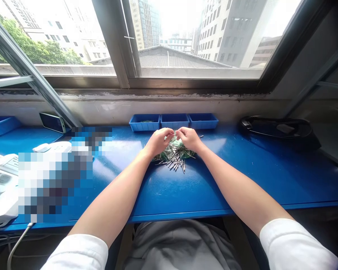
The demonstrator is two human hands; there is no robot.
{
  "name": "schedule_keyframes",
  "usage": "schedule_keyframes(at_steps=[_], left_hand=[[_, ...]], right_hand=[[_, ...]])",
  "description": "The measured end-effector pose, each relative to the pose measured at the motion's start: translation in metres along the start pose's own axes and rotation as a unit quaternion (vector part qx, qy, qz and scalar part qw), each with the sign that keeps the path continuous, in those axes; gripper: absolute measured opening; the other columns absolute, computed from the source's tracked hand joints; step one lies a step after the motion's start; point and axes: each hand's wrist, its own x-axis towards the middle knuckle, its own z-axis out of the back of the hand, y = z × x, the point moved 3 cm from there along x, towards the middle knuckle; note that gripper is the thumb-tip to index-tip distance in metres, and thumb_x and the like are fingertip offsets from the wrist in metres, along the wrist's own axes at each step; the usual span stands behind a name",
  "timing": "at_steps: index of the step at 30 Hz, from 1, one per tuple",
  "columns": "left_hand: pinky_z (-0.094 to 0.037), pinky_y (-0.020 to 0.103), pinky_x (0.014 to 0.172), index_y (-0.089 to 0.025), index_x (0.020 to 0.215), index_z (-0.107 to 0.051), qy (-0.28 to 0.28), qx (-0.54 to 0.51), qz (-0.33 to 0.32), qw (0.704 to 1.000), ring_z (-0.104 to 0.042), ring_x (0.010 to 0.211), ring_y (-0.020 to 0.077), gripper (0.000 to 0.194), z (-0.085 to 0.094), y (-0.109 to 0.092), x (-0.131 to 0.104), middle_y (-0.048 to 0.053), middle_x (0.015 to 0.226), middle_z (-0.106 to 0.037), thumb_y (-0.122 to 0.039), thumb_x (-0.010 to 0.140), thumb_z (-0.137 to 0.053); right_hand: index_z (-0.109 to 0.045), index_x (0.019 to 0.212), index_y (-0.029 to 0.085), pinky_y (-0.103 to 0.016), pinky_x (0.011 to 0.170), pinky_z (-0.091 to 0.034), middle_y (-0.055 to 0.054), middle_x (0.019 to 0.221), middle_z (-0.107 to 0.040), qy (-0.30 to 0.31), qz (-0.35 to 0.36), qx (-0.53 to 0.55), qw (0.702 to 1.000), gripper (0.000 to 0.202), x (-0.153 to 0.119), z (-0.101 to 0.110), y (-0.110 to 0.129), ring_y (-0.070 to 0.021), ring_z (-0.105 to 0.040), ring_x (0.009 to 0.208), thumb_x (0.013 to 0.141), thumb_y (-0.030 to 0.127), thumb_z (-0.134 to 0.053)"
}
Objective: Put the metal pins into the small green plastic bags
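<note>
A pile of thin metal pins (176,159) lies on the blue table, with clear greenish plastic around and under it. Over the left side of the pile is my left hand (159,141), its fingers bent and the fingertips pinched. My right hand (188,138) faces it over the pile's right side, thumb and fingers also drawn together. The fingertips of both hands nearly meet; whatever they hold is too small to make out.
Three blue bins (174,120) stand in a row behind the pile. A phone (53,122) leans at the back left, near white power strips (2,180). At the back right lies a black case (280,129). The blue table (183,198) ends near my lap.
</note>
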Motion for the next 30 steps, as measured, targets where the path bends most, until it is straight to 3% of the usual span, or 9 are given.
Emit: schedule_keyframes(at_steps=[7, 19, 22, 25, 27, 30], left_hand=[[-0.047, 0.031, 0.076, -0.018, 0.096, -0.062, 0.0, 0.018, 0.029, 0.999, -0.062, 0.082, 0.0185, 0.021, -0.001, 0.001, 0.001, 0.006, 0.091, -0.069, -0.028, 0.091, -0.045], [-0.048, 0.03, 0.075, -0.019, 0.094, -0.061, -0.022, -0.025, 0.054, 0.998, -0.061, 0.079, 0.0167, 0.019, -0.003, 0.006, 0.001, 0.003, 0.086, -0.067, -0.031, 0.089, -0.047], [-0.048, 0.032, 0.08, -0.017, 0.104, -0.059, -0.029, -0.015, 0.079, 0.996, -0.062, 0.085, 0.0187, 0.025, -0.003, 0.011, 0.002, 0.006, 0.094, -0.067, -0.033, 0.089, -0.047], [-0.047, 0.037, 0.087, -0.015, 0.113, -0.055, -0.053, 0.014, 0.12, 0.991, -0.06, 0.094, 0.0217, 0.031, -0.003, 0.022, 0.002, 0.011, 0.105, -0.064, -0.032, 0.089, -0.046], [-0.046, 0.039, 0.09, -0.014, 0.113, -0.055, -0.064, 0.036, 0.136, 0.988, -0.059, 0.098, 0.0232, 0.031, -0.003, 0.029, 0.002, 0.012, 0.108, -0.063, -0.03, 0.088, -0.046], [-0.045, 0.041, 0.092, -0.014, 0.112, -0.056, -0.066, 0.066, 0.151, 0.984, -0.059, 0.102, 0.0245, 0.029, -0.002, 0.036, 0.001, 0.012, 0.109, -0.063, -0.026, 0.087, -0.044]], right_hand=[[-0.063, 0.087, 0.019, -0.03, 0.067, -0.049, -0.003, 0.077, -0.068, -0.002, 0.001, 0.144, 0.99, 0.029, 0.002, -0.002, -0.001, -0.017, -0.063, 0.073, 0.077, 0.045, -0.063], [-0.066, 0.098, 0.019, -0.034, 0.082, -0.05, -0.005, 0.095, -0.07, 0.031, 0.013, 0.188, 0.982, 0.032, -0.001, 0.001, 0.003, -0.02, -0.064, 0.09, 0.072, 0.038, -0.067], [-0.065, 0.103, 0.019, -0.035, 0.081, -0.05, -0.006, 0.101, -0.069, 0.013, 0.024, 0.124, 0.992, 0.034, 0.001, 0.003, 0.001, -0.0203, -0.063, 0.09, 0.074, 0.037, -0.064], [-0.062, 0.114, 0.02, -0.04, 0.091, -0.045, -0.007, 0.112, -0.067, -0.031, 0.054, -0.032, 0.998, 0.042, 0.005, 0.009, -0.004, -0.0235, -0.058, 0.102, 0.075, 0.036, -0.062], [-0.055, 0.126, 0.02, -0.047, 0.099, -0.038, -0.009, 0.121, -0.062, -0.05, 0.054, -0.146, 0.986, 0.055, 0.008, 0.012, -0.01, -0.0285, -0.048, 0.116, 0.075, 0.038, -0.062], [-0.04, 0.14, 0.02, -0.056, 0.099, -0.032, -0.011, 0.134, -0.053, -0.043, -0.002, -0.249, 0.968, 0.073, 0.012, 0.015, -0.022, -0.0359, -0.038, 0.122, 0.076, 0.048, -0.06]])
